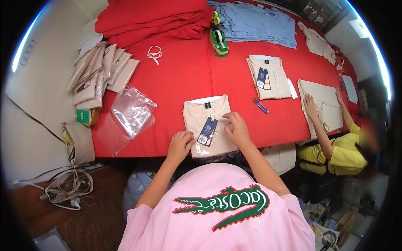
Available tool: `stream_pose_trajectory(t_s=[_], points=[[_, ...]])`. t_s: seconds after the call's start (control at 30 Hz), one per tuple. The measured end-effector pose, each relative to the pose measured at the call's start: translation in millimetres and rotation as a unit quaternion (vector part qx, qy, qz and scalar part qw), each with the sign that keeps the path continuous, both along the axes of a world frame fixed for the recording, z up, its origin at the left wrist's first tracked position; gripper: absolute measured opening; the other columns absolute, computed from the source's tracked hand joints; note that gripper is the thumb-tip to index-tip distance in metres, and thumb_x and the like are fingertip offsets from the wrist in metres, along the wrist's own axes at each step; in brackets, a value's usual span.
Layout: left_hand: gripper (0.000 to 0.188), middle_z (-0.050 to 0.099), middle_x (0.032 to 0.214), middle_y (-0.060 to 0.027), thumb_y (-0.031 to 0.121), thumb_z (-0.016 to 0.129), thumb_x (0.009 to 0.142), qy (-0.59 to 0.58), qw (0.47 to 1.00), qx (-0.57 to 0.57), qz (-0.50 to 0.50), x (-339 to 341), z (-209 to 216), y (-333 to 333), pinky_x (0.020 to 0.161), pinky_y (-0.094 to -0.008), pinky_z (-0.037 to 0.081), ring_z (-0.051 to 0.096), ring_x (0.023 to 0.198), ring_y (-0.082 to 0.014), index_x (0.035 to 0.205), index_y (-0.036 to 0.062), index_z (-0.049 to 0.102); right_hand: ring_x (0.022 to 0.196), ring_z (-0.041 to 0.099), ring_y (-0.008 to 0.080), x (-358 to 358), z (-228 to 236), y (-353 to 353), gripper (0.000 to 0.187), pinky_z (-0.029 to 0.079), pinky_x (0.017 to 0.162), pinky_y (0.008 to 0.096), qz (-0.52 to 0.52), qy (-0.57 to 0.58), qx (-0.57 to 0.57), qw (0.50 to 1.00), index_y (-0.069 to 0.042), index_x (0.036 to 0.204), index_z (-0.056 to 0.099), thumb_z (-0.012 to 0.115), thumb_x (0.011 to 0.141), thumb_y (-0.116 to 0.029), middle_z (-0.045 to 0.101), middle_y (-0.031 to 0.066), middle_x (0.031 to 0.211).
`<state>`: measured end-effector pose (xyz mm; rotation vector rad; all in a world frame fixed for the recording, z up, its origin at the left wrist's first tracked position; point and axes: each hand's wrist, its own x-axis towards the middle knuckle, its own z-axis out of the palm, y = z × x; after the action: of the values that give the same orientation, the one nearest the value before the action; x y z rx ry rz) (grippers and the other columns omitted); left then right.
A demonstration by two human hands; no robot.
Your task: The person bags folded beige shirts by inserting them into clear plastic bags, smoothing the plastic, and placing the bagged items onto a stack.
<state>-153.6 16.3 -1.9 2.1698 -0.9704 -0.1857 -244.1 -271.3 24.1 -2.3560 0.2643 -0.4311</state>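
Note:
In front of me at the table's near edge lies a folded beige shirt [194, 115], its lower part inside a clear plastic bag [215, 149]. A dark blue hang tag [208, 131] rests on the shirt's front. My left hand [181, 144] is closed, its fingers curled at the bag's left edge. My right hand [237, 129] has bent fingers gripping the shirt's right edge; the thumb's contact is partly hidden. Left of the shirt lie loose clear plastic bags [133, 113].
Bagged beige shirts [90, 77] are piled at left. Red cloth [155, 21], a green tape dispenser [219, 42] and blue garments [253, 25] lie behind. Blue thread snips [260, 106] sit near another folded shirt [276, 79]. At right a co-worker's hands [312, 108] press a beige garment [326, 106].

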Motion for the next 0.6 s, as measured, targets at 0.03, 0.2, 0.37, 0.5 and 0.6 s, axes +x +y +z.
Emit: stream_pose_trajectory(t_s=[0.03,0.2,0.37,0.5,0.6], points=[[0.016,0.074,0.118,-0.008,0.018,0.078,0.094,0.008,1.0,-0.001,0.01,-3,4,0,0.098,-0.0455,0.05,0.068,0.115,-0.03,0.099,0.0042,0.071,0.108,0.068,0.0335,9,6,7,0.022,0.056,0.091,0.0443,0.035,-0.015,0.007,0.999,-0.006,0.112,0.074,0.073,0.091,-0.003,0.066,0.0136,0.117],[0.015,0.075,0.106,-0.0103,0.016,0.079,0.094,0.065,0.996,0.029,0.059,-14,14,-5,0.093,-0.0424,0.052,0.071,0.104,-0.0294,0.099,0.0023,0.076,0.117,0.066,0.0327,47,-21,4,0.036,0.057,0.099,0.043,0.202,0.062,0.01,0.977,-0.006,0.122,0.075,0.079,0.086,-0.004,0.066,0.0133,0.121],[0.019,0.074,0.1,-0.0126,0.017,0.076,0.098,0.231,0.958,-0.021,0.168,-21,5,-4,0.086,-0.0371,0.054,0.071,0.094,-0.0265,0.102,-0.0008,0.08,0.129,0.06,0.0364,81,4,8,0.073,0.049,0.113,0.0455,0.23,0.081,-0.092,0.965,-0.009,0.144,0.064,0.089,0.076,-0.014,0.063,0.0151,0.136],[0.022,0.073,0.099,-0.0142,0.02,0.076,0.099,0.217,0.958,-0.031,0.185,-25,5,-10,0.089,-0.0403,0.053,0.07,0.099,-0.03,0.104,-0.0006,0.081,0.138,0.054,0.0363,121,2,22,0.093,0.038,0.121,0.0531,0.177,0.144,-0.14,0.964,-0.007,0.15,0.059,0.096,0.067,-0.027,0.06,0.0161,0.144],[0.023,0.074,0.1,-0.0148,0.022,0.076,0.098,0.193,0.959,-0.041,0.204,-30,6,-14,0.092,-0.0424,0.052,0.069,0.103,-0.0318,0.105,0.0006,0.082,0.14,0.052,0.0354,136,-4,27,0.095,0.035,0.122,0.0548,0.159,0.227,-0.148,0.95,-0.007,0.147,0.061,0.099,0.063,-0.032,0.059,0.0147,0.144]])
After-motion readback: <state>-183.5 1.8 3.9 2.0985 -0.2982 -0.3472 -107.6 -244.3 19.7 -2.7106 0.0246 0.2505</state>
